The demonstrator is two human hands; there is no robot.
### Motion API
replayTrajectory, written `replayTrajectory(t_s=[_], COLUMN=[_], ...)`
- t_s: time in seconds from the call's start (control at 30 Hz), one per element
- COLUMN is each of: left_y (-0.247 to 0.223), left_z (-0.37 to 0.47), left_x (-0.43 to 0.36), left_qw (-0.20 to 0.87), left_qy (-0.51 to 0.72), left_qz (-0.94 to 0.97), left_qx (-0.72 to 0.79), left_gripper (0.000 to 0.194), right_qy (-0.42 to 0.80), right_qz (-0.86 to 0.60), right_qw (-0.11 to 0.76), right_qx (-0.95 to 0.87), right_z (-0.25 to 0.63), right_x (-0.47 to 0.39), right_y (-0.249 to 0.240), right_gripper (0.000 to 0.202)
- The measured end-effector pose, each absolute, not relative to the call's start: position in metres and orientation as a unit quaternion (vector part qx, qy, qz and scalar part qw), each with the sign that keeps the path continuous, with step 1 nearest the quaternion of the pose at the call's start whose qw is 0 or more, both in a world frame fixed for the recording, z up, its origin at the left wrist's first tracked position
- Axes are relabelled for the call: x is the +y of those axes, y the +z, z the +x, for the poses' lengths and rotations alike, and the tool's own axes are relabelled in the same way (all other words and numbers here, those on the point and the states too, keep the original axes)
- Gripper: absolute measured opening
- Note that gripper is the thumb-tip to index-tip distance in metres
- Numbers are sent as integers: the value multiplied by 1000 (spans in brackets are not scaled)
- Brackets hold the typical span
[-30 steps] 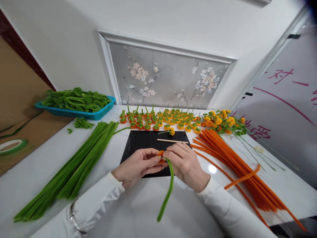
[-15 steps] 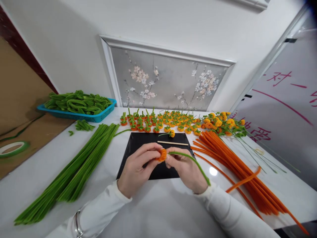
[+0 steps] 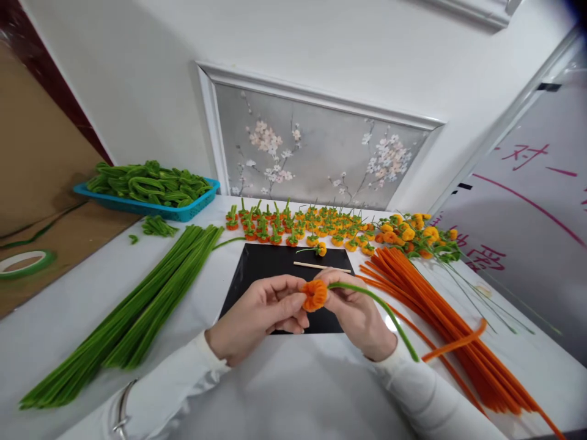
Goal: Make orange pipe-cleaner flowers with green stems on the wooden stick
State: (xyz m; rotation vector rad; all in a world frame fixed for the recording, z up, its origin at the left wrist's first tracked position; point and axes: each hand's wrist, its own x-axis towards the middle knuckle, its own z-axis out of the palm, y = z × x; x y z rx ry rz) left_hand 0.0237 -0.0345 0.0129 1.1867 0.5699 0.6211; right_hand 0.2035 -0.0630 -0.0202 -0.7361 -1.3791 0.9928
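Between my hands, over the black mat [image 3: 270, 263], is a small ruffled orange pipe-cleaner flower head [image 3: 315, 296]. My left hand [image 3: 268, 311] pinches its left side between thumb and fingers. At the flower's right side, my right hand [image 3: 360, 315] has its fingers closed round a green pipe cleaner [image 3: 387, 305], which arches over the hand toward the wrist. Where the green piece meets the flower is hidden by the fingers. Behind my hands, a thin pale stick [image 3: 321, 267] and one small yellow-orange flower [image 3: 320, 249] with a green stem lie on the mat.
Green pipe cleaners [image 3: 132, 305] lie bundled at left, orange ones [image 3: 435, 318] at right. Rows of small flower heads [image 3: 293, 226] stand behind the mat. A blue basket [image 3: 183, 212] holds green loops. Stemmed flowers [image 3: 408, 232] lie back right; green tape [image 3: 27, 264] sits far left.
The orange flower head has turned so that its ruffled, hollow face shows more toward me. Both hands have shifted slightly right and lower, and my left hand has rolled over.
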Motion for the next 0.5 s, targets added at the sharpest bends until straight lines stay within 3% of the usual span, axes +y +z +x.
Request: replayTrajectory(t_s=[0.13, 0.33, 0.5], left_y=[11, 12, 17], left_z=[24, 24, 21], left_x=[-35, -34, -31], left_qw=[744, 619, 541], left_qy=[304, 357, 337], left_qz=[534, 647, 725], left_qx=[263, 266, 261], left_gripper=[18, 10, 7], right_qy=[449, 581, 690], right_qz=[-339, -355, -347], right_qw=[581, 553, 478], right_qx=[-588, -481, -419], right_z=[203, 197, 201], right_x=[-64, -62, -60], right_y=[-20, -27, -24], right_gripper=[5, 10, 13])
